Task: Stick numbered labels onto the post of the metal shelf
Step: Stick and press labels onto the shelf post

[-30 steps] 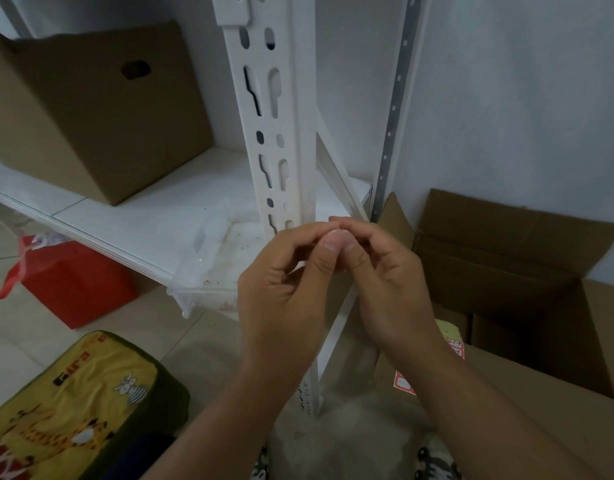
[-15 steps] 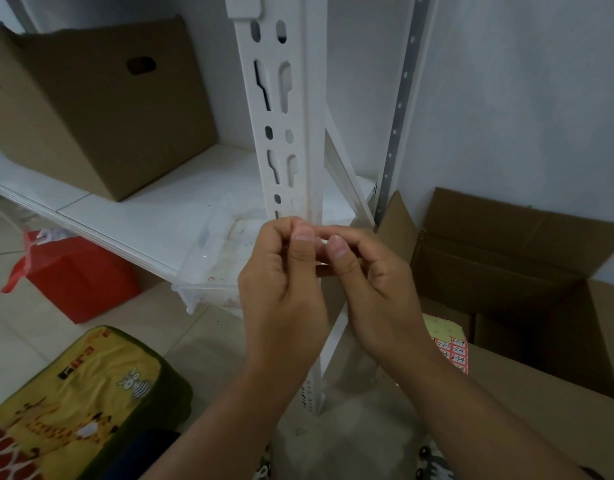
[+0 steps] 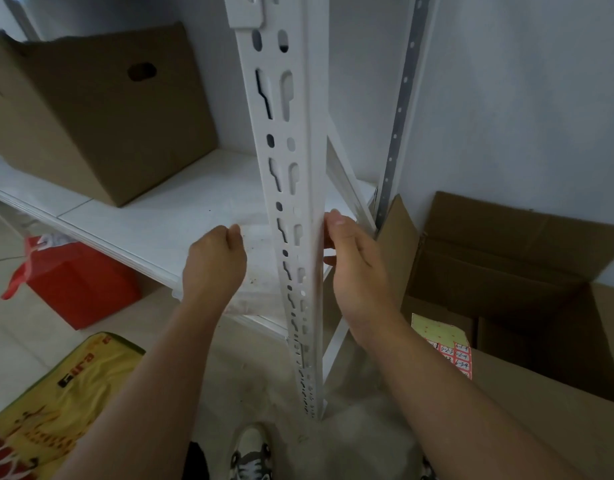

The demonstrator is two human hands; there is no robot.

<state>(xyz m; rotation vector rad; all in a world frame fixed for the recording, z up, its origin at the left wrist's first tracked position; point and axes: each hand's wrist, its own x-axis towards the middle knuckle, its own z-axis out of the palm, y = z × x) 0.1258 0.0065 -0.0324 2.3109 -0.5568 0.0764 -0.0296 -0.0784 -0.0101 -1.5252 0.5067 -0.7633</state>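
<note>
1. Two cardboard boxes frame my view: a closed box [image 3: 90,112] standing on the white shelf [image 3: 167,220], and an open box [image 3: 527,271] on the floor at the right.
2. The white slotted post [image 3: 291,188] stands upright between my hands.
3. My right hand [image 3: 357,268] has its thumb and fingertips against the post's right edge; I cannot tell whether a label is under them.
4. My left hand [image 3: 213,265] hovers left of the post, fingers loosely curled, nothing visible in them.
5. The label sheet [image 3: 444,341] lies on the open box's flap.
</note>
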